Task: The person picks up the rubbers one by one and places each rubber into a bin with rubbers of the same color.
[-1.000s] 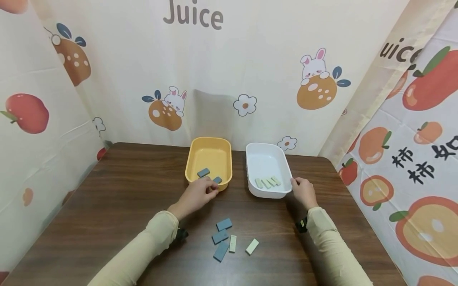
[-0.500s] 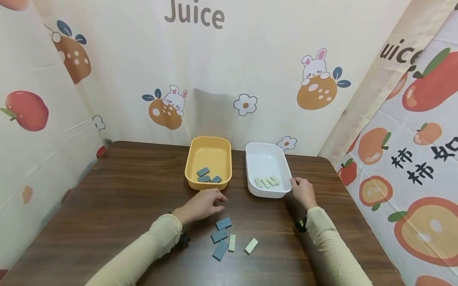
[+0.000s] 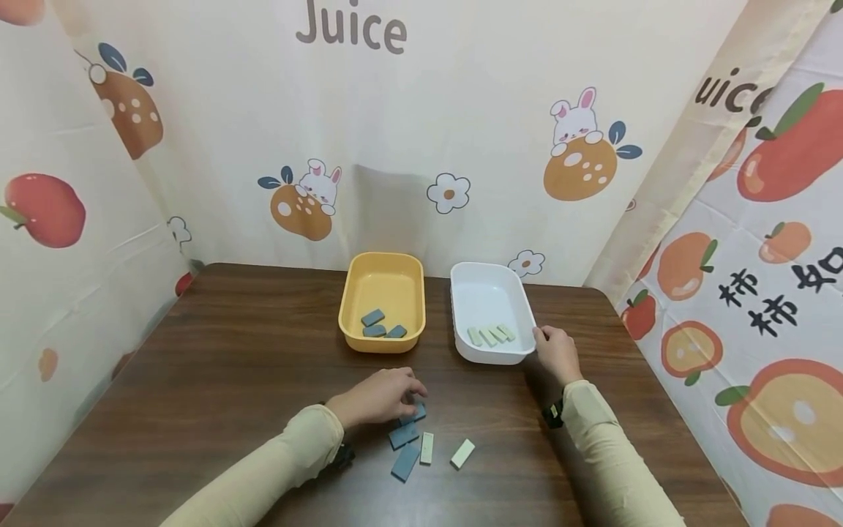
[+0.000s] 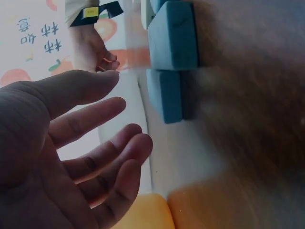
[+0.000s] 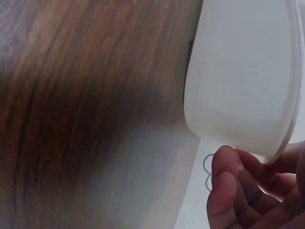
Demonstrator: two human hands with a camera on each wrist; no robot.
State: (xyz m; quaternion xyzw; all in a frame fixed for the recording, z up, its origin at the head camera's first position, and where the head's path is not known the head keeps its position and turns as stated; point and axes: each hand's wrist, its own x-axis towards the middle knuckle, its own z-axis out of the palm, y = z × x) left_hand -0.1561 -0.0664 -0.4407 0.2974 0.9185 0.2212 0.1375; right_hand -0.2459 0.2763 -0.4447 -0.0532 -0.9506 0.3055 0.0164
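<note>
My left hand (image 3: 378, 397), empty, hovers at the farthest blue-grey block (image 3: 415, 414) on the table and partly covers it in the head view. In the left wrist view its fingers are loosely bent, apart from the blue blocks (image 4: 172, 36). Two more blue-grey blocks (image 3: 405, 462) lie nearer, beside two pale green blocks (image 3: 463, 454). My right hand (image 3: 557, 353) pinches the rim of the white tray (image 5: 243, 71) at its near right corner. Several pale green blocks (image 3: 487, 337) lie in that tray. The yellow tray (image 3: 382, 344) holds three blue-grey blocks (image 3: 373, 317).
Both trays stand side by side toward the back of the dark wooden table (image 3: 250, 351). A printed curtain (image 3: 408, 110) hangs behind the table's back edge, and more printed cloth hangs at both sides.
My left hand let go of a blue-grey block in the yellow tray, then moved back toward the blocks on the table. My right hand stays at the white tray.
</note>
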